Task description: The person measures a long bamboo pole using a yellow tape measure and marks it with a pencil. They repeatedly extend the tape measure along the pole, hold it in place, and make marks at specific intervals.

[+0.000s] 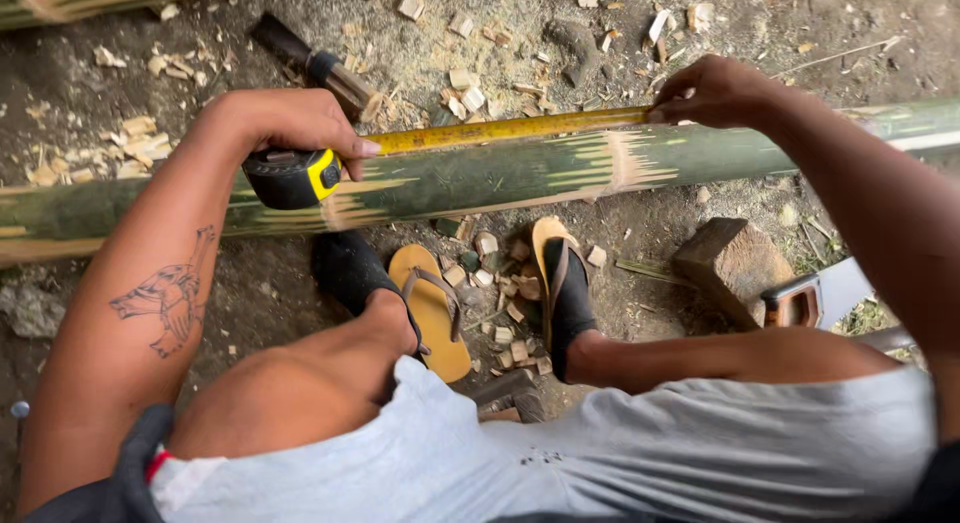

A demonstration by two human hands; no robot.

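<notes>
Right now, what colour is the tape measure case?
Black with yellow, tape measure case, seen in the head view.

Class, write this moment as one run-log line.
left hand: holds tape measure case | right hand: pins yellow tape blade | bamboo pole: lying on ground, tape stretched along it

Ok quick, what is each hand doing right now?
Left hand: closed on the black and yellow tape measure case, resting on the bamboo pole.
Right hand: pinching the yellow tape blade against the pole.
</notes>
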